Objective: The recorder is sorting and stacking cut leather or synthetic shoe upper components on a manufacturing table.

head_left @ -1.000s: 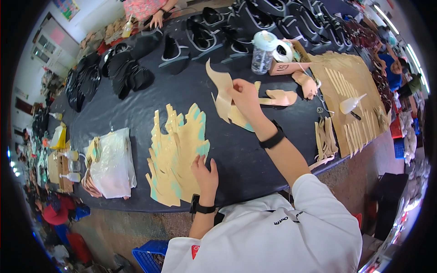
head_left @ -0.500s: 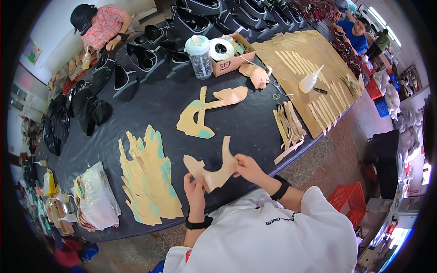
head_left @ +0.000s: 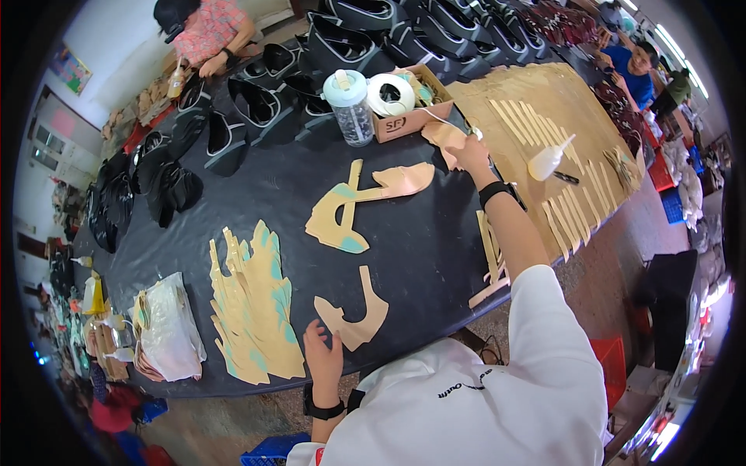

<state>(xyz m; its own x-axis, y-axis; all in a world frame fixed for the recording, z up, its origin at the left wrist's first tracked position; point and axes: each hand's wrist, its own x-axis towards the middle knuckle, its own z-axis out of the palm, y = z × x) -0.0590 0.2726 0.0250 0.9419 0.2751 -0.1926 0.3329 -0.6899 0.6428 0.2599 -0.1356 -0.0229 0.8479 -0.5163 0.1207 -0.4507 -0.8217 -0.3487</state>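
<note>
A tan, curved leather cut-out (head_left: 359,320) with a U-shaped notch lies flat near the table's front edge. My left hand (head_left: 323,357) is at its left edge, fingers apart, holding nothing. Stretched far forward, my right hand (head_left: 471,155) has its fingers closed at the edge of a small pile of pinkish leather pieces (head_left: 444,140) beside the cardboard box. Its fingertips are partly hidden. Beyond the cut-out rests a joined tan leather shape (head_left: 339,221) with green patches and a pinkish end. To its left is a fanned stack of tan and green pieces (head_left: 256,311).
A lidded bottle (head_left: 350,113) and a cardboard box (head_left: 416,116) holding a white roll stand at the back. Brown board (head_left: 505,85) carries strips and a white squeeze bottle (head_left: 546,161). Black shoe uppers (head_left: 256,105) crowd the far side, where another person (head_left: 210,35) works.
My right hand has let go of the curved cut-out and reached forward to the pinkish pile. The cut-out now lies on the table, and my left hand has loosened from it.
</note>
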